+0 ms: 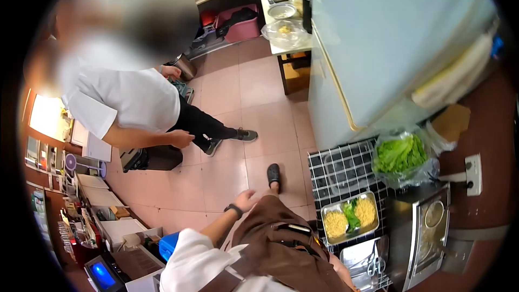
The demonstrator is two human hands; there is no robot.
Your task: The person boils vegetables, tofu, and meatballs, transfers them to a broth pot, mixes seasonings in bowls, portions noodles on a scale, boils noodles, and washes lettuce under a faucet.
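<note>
My left hand [246,200], a dark watch on its wrist, hangs beside my brown apron [270,227] above the tiled floor. Its fingers look loosely extended and nothing shows in them. Of my right arm only the forearm [339,270] appears, at the bottom edge; the hand is out of the picture. Near that arm, a metal tray [325,226] holds two portions of yellow noodles [335,224] with green leaves [351,215] between them. Below it are scissors [374,264] on a shiny metal tray [354,257]. Lettuce [400,154] sits in a clear plastic bag.
A person in a white shirt [130,97] stands on the left by a dark bin [162,158]. A pale blue refrigerator [378,48] rises at upper right. An oven [430,232] is beside the checked surface [340,157]. Bowls [282,11] stand on a table at the back.
</note>
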